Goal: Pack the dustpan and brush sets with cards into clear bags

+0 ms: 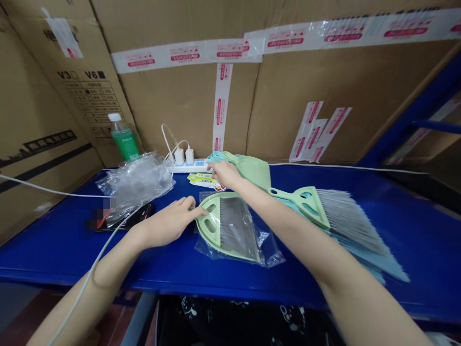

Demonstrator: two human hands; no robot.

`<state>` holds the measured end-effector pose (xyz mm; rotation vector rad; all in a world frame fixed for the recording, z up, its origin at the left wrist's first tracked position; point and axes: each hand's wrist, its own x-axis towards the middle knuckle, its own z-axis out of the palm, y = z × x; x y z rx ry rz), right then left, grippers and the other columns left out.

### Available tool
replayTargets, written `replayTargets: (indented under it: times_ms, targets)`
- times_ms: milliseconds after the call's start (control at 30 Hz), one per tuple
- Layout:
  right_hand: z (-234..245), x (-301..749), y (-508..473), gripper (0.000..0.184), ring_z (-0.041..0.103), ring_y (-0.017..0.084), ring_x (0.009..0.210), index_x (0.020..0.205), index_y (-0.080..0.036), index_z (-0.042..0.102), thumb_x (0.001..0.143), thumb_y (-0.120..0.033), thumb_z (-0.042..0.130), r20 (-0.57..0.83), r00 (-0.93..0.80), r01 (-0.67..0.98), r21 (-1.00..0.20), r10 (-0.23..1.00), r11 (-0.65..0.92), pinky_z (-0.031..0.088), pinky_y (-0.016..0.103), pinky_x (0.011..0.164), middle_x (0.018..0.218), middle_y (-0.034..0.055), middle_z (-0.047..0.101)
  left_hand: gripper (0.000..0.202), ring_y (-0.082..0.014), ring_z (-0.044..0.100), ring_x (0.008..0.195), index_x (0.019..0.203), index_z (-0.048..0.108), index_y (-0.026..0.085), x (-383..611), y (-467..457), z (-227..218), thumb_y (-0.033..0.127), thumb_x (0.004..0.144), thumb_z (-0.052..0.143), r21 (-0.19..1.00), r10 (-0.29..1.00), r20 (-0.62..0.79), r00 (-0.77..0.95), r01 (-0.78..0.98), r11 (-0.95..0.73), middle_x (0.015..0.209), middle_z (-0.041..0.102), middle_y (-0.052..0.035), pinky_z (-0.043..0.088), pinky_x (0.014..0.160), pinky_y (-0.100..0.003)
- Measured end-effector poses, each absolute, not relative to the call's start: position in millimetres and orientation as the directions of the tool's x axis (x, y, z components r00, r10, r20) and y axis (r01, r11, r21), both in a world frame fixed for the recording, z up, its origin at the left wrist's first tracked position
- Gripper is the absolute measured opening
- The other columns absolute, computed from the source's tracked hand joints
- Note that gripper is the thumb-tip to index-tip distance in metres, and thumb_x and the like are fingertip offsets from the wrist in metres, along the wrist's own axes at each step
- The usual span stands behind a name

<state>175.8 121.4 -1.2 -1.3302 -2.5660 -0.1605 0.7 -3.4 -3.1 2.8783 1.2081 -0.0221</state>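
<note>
My left hand (169, 222) rests on the blue table, its fingertips pinching the edge of a green dustpan-and-brush set (225, 226) that lies in a clear plastic bag (268, 247). My right hand (223, 173) reaches further back, fingers curled on the handles of a stack of green and blue dustpans (252, 168). Right of my forearm lies a pile of green and blue hand brushes (338, 216) with grey bristles fanned toward the right.
A heap of clear plastic bags (135, 185) lies at the left, with a dark phone (126, 221) beside it. A white power strip (189, 166) with chargers, printed label cards (201, 180) and a green bottle (123, 137) stand at the back. Cardboard boxes (180, 96) wall the table (414, 230).
</note>
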Motion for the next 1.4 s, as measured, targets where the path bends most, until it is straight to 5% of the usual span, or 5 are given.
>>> replayTargets:
  times_ms: [467,733,900,1100,1400]
  targets:
    - [12.3,191.1,93.4,0.038,0.054,0.027,0.104,0.112,-0.013,0.065,0.083,-0.003,0.042,0.164,-0.695,0.719,0.129,0.7,0.683,0.042,0.034,0.08,0.103,0.016,0.064,0.046,-0.0174,0.049,0.085,0.121,0.049,0.021,0.0,-4.5,-3.6,0.002,0.084,0.03,-0.014,0.701,0.003,0.713,0.701,-0.713,0.098,0.048,-0.0071,0.044,0.078,-0.03]
    - [3.5,225.2,47.8,0.026,0.061,0.026,0.076,0.105,-0.012,0.053,0.089,-0.013,0.034,0.19,-0.436,0.883,-0.097,0.879,0.459,0.039,0.034,0.062,0.087,0.0145,0.065,0.043,-0.0177,0.049,0.083,0.123,0.048,0.021,0.1,-2.5,-3.8,0.005,0.089,0.027,-0.005,0.708,-0.007,0.706,0.708,-0.706,0.098,0.048,-0.0075,0.044,0.077,-0.031]
    - [-5.7,250.7,36.9,0.021,0.06,0.022,0.059,0.102,-0.013,0.05,0.088,-0.013,0.034,-0.008,-0.313,0.918,-0.256,0.95,0.301,0.042,0.032,0.054,0.07,0.0093,0.062,0.039,-0.0171,0.049,0.086,0.121,0.047,0.02,-1.1,-1.5,-4.7,0.007,0.09,0.027,0.045,0.704,0.001,0.71,0.703,-0.71,0.099,0.047,-0.0067,0.043,0.079,-0.031]
    - [-11.1,262.3,30.6,0.038,0.051,0.012,0.04,0.126,-0.01,0.036,0.089,-0.017,0.04,-0.198,-0.375,0.721,-0.676,0.906,0.151,0.044,0.023,0.041,0.057,-0.0049,0.052,0.038,-0.0163,0.05,0.088,0.119,0.047,0.019,-0.5,-1.6,-3.6,0.006,0.09,0.027,0.098,0.713,-0.002,0.702,0.709,-0.698,0.097,0.046,-0.0059,0.044,0.079,-0.029]
    - [-21.4,253.0,34.4,0.08,0.064,0.015,0.065,0.146,-0.024,0.004,0.083,-0.014,0.053,-0.187,-0.334,0.308,-0.948,0.924,-0.08,0.056,0.029,0.057,0.102,0.0078,0.062,0.041,-0.0168,0.051,0.086,0.118,0.046,0.017,1.6,0.2,-5.2,0.001,0.084,0.03,0.057,0.726,0.068,0.685,0.723,-0.688,0.095,0.047,-0.0062,0.046,0.075,-0.029]
